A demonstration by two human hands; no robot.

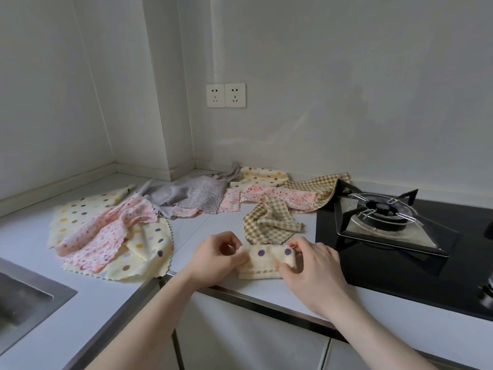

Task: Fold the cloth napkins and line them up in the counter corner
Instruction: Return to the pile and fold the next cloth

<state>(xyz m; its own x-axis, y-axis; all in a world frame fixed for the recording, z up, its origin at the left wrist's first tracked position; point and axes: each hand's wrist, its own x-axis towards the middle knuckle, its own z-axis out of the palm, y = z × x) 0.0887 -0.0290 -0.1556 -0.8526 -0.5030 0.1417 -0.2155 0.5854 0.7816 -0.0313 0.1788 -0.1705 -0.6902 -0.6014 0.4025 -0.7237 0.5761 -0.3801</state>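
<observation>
A cream napkin with purple dots (262, 261) lies folded into a narrow strip near the counter's front edge. My left hand (217, 256) pinches its left end and my right hand (310, 265) pinches its right end. Several unfolded napkins lie spread behind: a green checked one (269, 222), a pink floral one (106, 236) on top of a cream dotted one (149, 252), a grey one (192, 196), another pink one (277, 196), a cream dotted one (261, 176) and a checked one (320, 186) by the back wall.
A gas hob (400, 231) with a black glass top sits at the right. A steel sink (24, 295) is at the far left. Two wall sockets (226, 95) are above the counter (208, 222). The counter corner (149, 172) is at the back left.
</observation>
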